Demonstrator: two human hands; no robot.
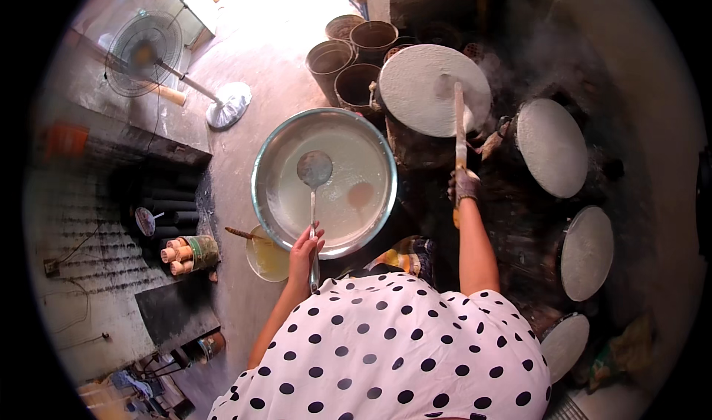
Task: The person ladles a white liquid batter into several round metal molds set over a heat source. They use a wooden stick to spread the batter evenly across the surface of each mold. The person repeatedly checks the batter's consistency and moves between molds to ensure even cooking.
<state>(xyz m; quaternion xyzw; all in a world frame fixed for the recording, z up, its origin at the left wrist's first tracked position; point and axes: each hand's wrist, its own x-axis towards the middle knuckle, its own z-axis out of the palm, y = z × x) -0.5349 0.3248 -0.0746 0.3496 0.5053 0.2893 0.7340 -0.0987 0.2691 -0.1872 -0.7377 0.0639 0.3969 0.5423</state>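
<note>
My left hand (306, 247) grips the handle of a metal ladle (315, 170), whose round bowl hangs over a wide metal basin (254, 183) of pale, milky liquid. My right hand (464, 186), in a dark glove, is closed on a long flat wooden paddle (460, 125). The paddle's far end lies over a large round pan (411, 86) covered with a white, textured layer, and steam rises there. Whether the tip touches the layer I cannot tell. A yellowish bowl (270, 259) with a brown-handled tool across its rim stands partly under the basin's near left edge.
More white-topped round pans (552, 147) curve down the right side. Several empty-looking buckets (329, 58) stand beyond the basin. A pedestal fan (143, 54) is at the upper left, with dark cylinders (172, 204) and a green bucket (204, 251) of pale cylinders below it.
</note>
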